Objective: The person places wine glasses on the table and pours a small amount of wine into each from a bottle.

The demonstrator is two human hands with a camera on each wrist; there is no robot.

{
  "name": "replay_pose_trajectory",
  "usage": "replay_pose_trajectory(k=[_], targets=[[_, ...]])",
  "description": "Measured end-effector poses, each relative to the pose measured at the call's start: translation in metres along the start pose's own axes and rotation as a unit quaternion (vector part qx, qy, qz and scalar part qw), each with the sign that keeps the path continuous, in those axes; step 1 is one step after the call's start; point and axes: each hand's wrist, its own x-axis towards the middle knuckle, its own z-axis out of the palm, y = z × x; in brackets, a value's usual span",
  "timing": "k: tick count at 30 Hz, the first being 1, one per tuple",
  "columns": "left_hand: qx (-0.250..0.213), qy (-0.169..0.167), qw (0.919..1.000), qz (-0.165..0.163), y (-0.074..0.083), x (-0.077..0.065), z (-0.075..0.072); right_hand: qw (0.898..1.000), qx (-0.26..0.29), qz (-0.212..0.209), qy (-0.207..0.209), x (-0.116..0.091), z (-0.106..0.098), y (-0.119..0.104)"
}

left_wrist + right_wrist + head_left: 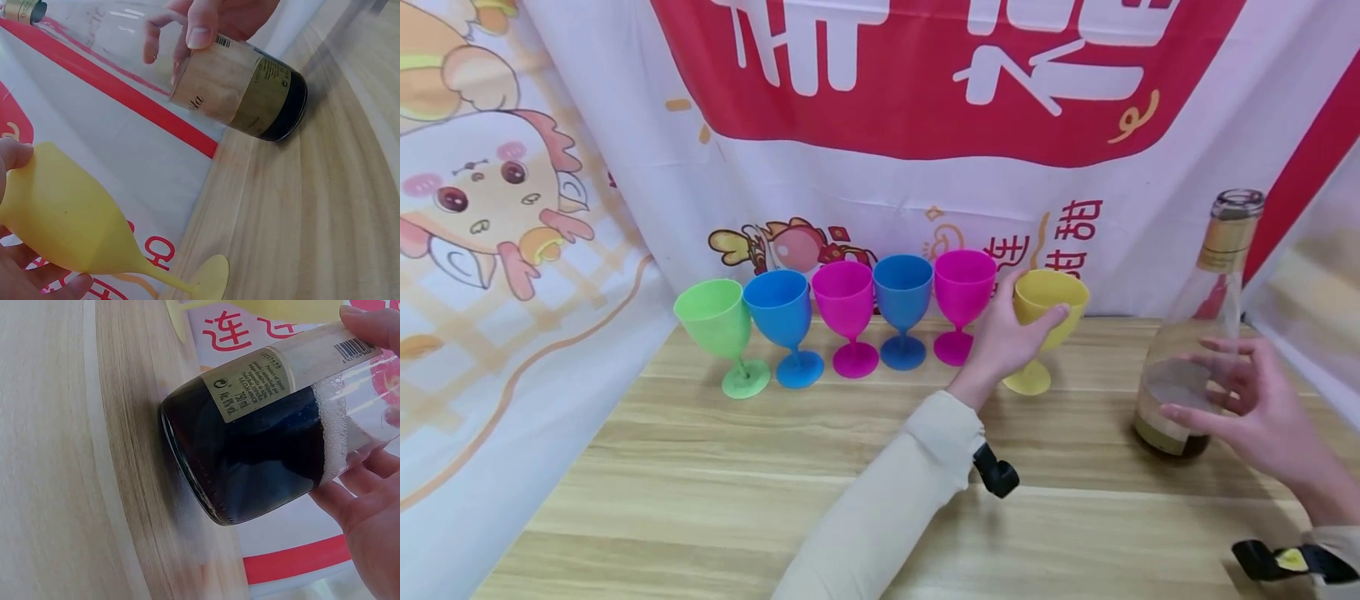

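Note:
My left hand [1003, 333] grips the bowl of a yellow goblet [1051, 308], thumb on one side and fingers on the other. The goblet's round foot is at the tabletop, and in the left wrist view its stem [165, 273] shows below the bowl. To the right, my right hand [1262, 408] holds a clear glass wine bottle [1187, 333] round its body. Dark liquid with a band of froth fills its lower part, under a pale label [256, 384]. The bottle's open mouth points up with a slight tilt, its base close at the tabletop.
Left of the yellow goblet stands a row of goblets: light green [715, 317], blue [778, 308], magenta [844, 298], blue [903, 292] and magenta [964, 287]. Behind the wooden table [700, 500] hangs a printed red-and-white cloth [880, 183]; another printed cloth [490, 317] hangs at left.

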Motion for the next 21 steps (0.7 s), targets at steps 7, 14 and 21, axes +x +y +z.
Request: replay_pose_trajectory(k=[7, 14, 21], targets=[[0.05, 0.021, 0.9985, -0.01, 0.008, 0.011, 0.003, 1.0, 0.008, 0.002, -0.014, 0.001, -0.001, -0.002], [0.088, 0.038, 0.9953, -0.015, 0.014, 0.021, 0.011, 1.0, 0.005, 0.005, -0.02, 0.001, -0.005, 0.001], [0.106, 0.06, 0.9924, -0.017, 0.015, 0.029, 0.019, 1.0, 0.002, 0.01, -0.021, 0.0, -0.007, 0.002]])
